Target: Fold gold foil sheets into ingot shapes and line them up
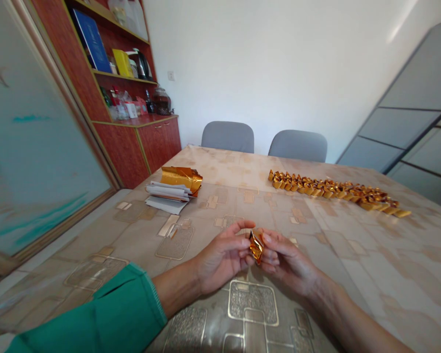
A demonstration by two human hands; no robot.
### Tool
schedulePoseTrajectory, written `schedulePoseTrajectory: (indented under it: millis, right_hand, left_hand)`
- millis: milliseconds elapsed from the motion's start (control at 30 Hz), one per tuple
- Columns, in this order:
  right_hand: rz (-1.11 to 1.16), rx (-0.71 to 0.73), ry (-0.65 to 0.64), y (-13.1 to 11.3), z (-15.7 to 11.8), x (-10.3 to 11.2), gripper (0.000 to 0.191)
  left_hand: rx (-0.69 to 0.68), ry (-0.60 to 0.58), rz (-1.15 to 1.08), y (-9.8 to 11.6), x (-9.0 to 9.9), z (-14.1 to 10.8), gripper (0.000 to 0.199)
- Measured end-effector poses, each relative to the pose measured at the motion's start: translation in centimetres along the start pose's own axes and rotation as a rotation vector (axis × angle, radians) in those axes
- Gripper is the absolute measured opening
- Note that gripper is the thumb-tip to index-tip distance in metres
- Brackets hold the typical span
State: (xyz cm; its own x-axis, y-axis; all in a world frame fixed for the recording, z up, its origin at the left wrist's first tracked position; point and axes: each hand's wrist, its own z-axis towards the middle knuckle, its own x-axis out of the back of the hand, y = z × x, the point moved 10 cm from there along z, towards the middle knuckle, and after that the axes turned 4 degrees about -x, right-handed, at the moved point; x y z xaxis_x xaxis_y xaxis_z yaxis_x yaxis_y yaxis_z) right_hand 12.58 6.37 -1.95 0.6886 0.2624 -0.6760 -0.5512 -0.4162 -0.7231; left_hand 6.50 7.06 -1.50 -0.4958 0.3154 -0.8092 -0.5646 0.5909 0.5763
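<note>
Between my two hands, just above the near part of the table, is a small folded piece of shiny gold foil paper (257, 245). My left hand (226, 254) pinches its left side between thumb and fingers. On its right side, my right hand (288, 257) grips it with the thumb on top and the other fingers curled beneath. Farther off to the right lie several rows of folded gold foil pieces (332, 189), set close together. A stack of gold foil sheets (182, 179) and white-grey paper sheets (168, 195) rests at the left.
A patterned cover lies over the table (213, 211). Two grey chairs (228, 136) stand at its far side, by a white wall. To the left are a red-brown cabinet (158, 139) with shelves and a frosted glass door (40, 127).
</note>
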Motion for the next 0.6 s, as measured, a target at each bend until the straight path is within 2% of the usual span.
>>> schedulePoseTrajectory:
  millis: [233,400,600]
  right_hand:
    - [0.012,-0.035,0.005,0.6,0.1,-0.3,0.017]
    - [0.019,-0.039,-0.014,0.8,0.2,-0.2,0.017]
    - [0.02,-0.055,-0.025,1.1,0.1,-0.2,0.016]
  left_hand:
    - [-0.129,0.037,0.223,0.9,-0.1,-0.2,0.038]
    - [-0.144,0.075,0.259,0.9,0.1,0.0,0.039]
    - [-0.171,0.063,0.331,1.3,-0.1,-0.1,0.039]
